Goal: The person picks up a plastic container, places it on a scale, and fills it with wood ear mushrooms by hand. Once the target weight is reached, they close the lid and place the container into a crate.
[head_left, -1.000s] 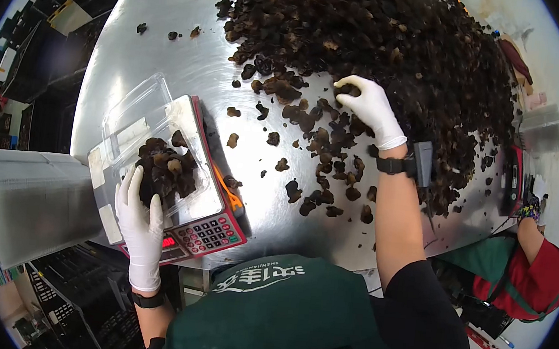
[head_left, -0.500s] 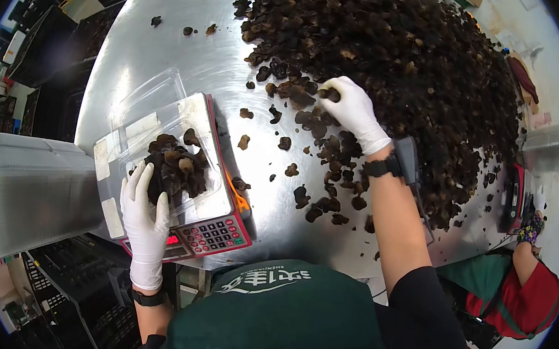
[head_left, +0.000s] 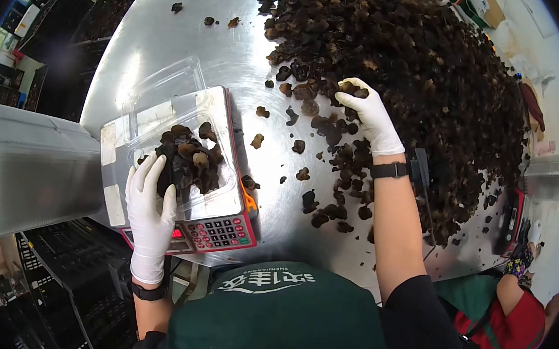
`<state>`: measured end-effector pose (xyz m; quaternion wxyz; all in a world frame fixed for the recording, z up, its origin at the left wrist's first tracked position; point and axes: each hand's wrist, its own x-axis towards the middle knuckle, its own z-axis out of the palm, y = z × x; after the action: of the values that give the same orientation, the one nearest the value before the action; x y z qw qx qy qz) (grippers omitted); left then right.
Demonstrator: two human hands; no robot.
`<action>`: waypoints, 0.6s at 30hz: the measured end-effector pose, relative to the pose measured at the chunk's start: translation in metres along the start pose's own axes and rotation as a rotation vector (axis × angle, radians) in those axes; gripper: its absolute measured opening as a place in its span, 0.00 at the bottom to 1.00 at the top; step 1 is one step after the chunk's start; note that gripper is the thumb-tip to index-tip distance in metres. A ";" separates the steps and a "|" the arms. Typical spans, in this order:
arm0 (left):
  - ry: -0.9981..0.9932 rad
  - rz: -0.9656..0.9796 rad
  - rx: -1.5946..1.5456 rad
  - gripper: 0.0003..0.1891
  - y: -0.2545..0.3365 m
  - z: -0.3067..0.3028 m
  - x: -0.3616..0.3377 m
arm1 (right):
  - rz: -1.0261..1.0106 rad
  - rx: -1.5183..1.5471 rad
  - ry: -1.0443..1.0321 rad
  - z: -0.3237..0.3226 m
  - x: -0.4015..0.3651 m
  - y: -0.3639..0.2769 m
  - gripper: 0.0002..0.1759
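Gloved in white, my left hand (head_left: 152,192) has its fingers stretched out and its thumb apart, resting against the near-left side of some dark wood ear mushrooms (head_left: 190,159). These mushrooms lie in a clear plastic box (head_left: 226,173) with its lid folded back, on a digital scale (head_left: 223,233) with a red-edged keypad. My right hand (head_left: 373,119), also in a white glove, is closed with thumb and fingers on a wood ear mushroom (head_left: 353,89). It is at the near-left edge of a large mushroom pile (head_left: 423,81).
Loose mushrooms lie scattered on the metal table (head_left: 171,39) between scale and pile. A stack of clear plastic boxes (head_left: 37,171) stands left of the scale. Something orange (head_left: 248,202) lies at the scale's right edge. Another person in red (head_left: 517,325) is at the right, near a second scale (head_left: 512,220).
The view has shifted slightly, so the table and pile appear farther right. My right hand stays at the pile's edge, its fingers still closed. My left hand remains by the box.
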<state>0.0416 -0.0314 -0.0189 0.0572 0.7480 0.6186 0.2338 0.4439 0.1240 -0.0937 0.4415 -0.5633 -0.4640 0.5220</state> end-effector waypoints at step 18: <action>0.066 -0.028 -0.346 0.43 -0.005 -0.005 0.000 | -0.834 -0.847 -0.606 0.229 -0.074 -0.086 0.39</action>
<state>0.0350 -0.0310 -0.0165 0.1681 0.7101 0.5811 0.3603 0.2080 0.0695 -0.0106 0.1971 -0.2898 -0.9114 0.2156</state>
